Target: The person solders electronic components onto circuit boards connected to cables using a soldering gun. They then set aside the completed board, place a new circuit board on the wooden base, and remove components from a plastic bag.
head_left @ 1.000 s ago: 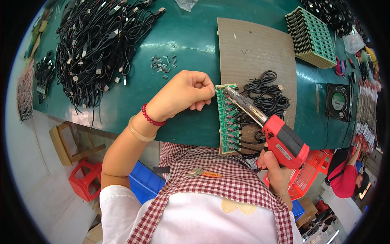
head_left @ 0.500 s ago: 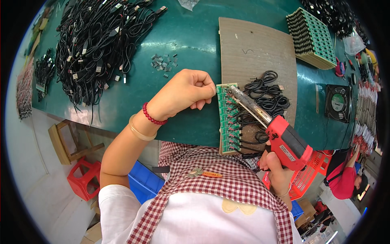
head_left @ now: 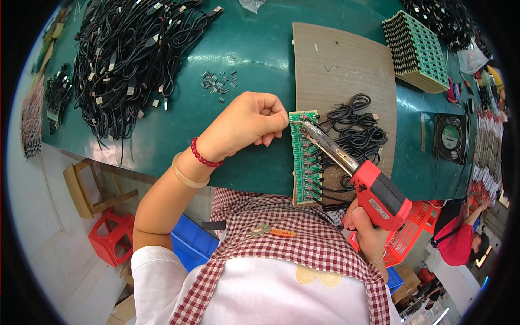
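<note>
And here's the right hand (head_left: 369,232), closed round the handle of a red-and-black soldering gun (head_left: 382,196), some of its fingers hidden behind the grip. The long metal barrel slants up and left, its tip at the far end of a narrow green circuit-board strip (head_left: 301,157); contact is too fine to call. Across from it, the left hand (head_left: 261,120) is curled up tight, thumb against forefinger, right beside the strip's upper left corner; whether anything thin sits in that pinch, I cannot tell. The strip lies along the left edge of a grey-brown wooden panel (head_left: 346,65), close to the person, with looped black cables (head_left: 355,127) bunched at its right. Out left on the glossy green table (head_left: 254,51), small dark pinned components (head_left: 218,84) lie scattered beside a big heap of black cables with metal plugs (head_left: 127,59).
</note>
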`<state>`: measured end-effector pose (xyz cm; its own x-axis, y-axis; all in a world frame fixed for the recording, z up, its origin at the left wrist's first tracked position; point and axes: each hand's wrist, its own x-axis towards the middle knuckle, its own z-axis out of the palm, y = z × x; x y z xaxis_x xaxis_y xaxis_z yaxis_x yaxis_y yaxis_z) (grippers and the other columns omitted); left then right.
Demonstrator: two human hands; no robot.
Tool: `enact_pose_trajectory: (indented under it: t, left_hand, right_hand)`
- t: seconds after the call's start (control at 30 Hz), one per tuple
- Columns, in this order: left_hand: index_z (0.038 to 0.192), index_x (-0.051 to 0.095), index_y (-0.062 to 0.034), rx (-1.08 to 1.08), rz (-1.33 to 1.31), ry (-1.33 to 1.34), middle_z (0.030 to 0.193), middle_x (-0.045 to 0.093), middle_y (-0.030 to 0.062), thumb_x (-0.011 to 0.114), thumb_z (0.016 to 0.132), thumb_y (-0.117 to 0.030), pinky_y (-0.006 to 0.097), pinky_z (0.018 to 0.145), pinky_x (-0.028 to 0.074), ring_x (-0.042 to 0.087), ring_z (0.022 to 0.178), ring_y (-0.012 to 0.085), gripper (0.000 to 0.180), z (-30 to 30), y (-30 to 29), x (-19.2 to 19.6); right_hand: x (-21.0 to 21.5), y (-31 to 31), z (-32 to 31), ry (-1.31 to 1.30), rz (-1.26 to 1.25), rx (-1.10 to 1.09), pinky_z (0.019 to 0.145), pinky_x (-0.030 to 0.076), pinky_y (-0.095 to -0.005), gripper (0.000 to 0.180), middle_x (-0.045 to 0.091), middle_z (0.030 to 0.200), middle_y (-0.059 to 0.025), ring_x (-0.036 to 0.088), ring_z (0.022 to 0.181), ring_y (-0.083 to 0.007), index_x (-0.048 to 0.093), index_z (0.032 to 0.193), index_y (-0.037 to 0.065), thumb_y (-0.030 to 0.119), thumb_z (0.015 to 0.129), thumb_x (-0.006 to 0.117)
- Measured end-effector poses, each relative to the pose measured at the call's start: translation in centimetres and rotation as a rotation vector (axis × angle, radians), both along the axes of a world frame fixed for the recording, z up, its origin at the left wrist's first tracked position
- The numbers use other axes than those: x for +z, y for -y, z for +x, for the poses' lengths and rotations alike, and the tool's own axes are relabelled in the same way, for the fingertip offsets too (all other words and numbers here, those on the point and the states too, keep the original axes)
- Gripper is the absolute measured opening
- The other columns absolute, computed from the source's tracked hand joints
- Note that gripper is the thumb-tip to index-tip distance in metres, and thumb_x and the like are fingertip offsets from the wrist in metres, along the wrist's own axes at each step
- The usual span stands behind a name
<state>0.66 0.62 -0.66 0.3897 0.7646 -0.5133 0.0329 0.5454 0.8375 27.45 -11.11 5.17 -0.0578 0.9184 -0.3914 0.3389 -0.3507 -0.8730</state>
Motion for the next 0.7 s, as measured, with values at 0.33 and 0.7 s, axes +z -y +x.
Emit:
enact_pose_trajectory:
  t: [0.33,0.7]
  left_hand:
    - [0.078,0.057,-0.0017,0.007,0.010,-0.003,0.065,0.056,0.0012,0.054,0.083,-0.008,0.015,0.044,0.036,0.048,0.051,0.0022,0.008,0.1,0.0,0.3]
    - [0.082,0.056,0.0001,0.001,0.480,-0.567,0.071,0.059,0.0074,0.061,0.080,-0.010,0.025,0.050,0.042,0.054,0.054,0.0150,0.012,-1.4,0.5,1.2]
  right_hand:
    - [0.2,0.1,-0.2,-0.053,-0.003,-0.078,0.049,0.038,-0.0256,0.029,0.050,0.062,-0.0074,0.044,0.051,-0.0120,0.048,0.106,-0.003,0.013,0.084,0.058]
    - [0.7,0.0,-0.4,-0.167,0.064,-0.178,0.048,0.038,-0.0257,0.025,0.049,0.062,-0.0073,0.043,0.051,-0.0115,0.048,0.104,-0.002,0.012,0.085,0.056]
